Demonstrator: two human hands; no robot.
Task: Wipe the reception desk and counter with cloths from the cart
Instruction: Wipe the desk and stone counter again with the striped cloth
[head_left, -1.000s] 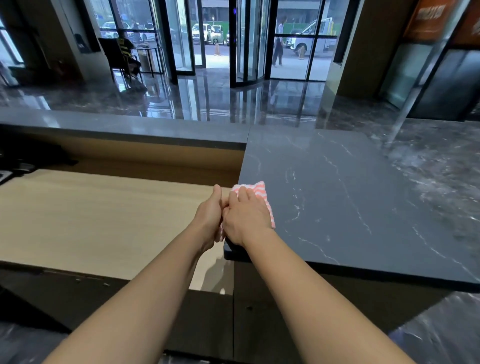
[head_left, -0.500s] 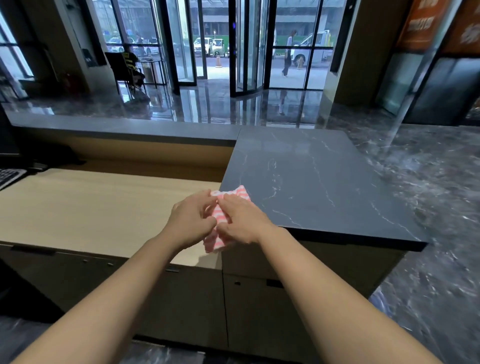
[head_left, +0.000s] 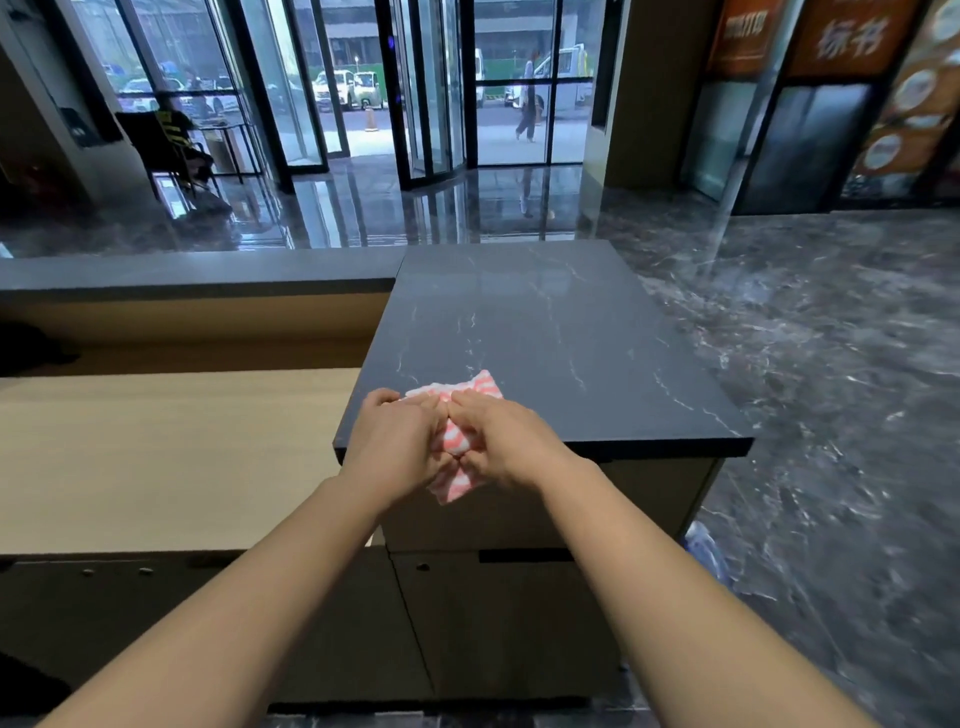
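A pink and white striped cloth (head_left: 457, 441) is bunched between both hands, over the near edge of the dark marble counter (head_left: 545, 332). My left hand (head_left: 395, 441) grips its left side and my right hand (head_left: 501, 441) grips its right side, fingertips meeting over the cloth. One corner of the cloth lies on the counter top and another hangs below the edge. To the left sits the lower, pale wooden reception desk (head_left: 171, 452). The cart is out of view.
A raised dark ledge (head_left: 192, 275) runs along the back of the desk. Dark cabinet fronts (head_left: 509, 649) stand below the counter. Glossy marble floor (head_left: 831, 389) spreads to the right. Glass doors (head_left: 431, 104) and a chair (head_left: 161, 145) lie beyond.
The cloth was pressed flat on the counter corner under my right hand; both hands have since lifted and gathered it at the near edge. The view has pulled back from the counter.
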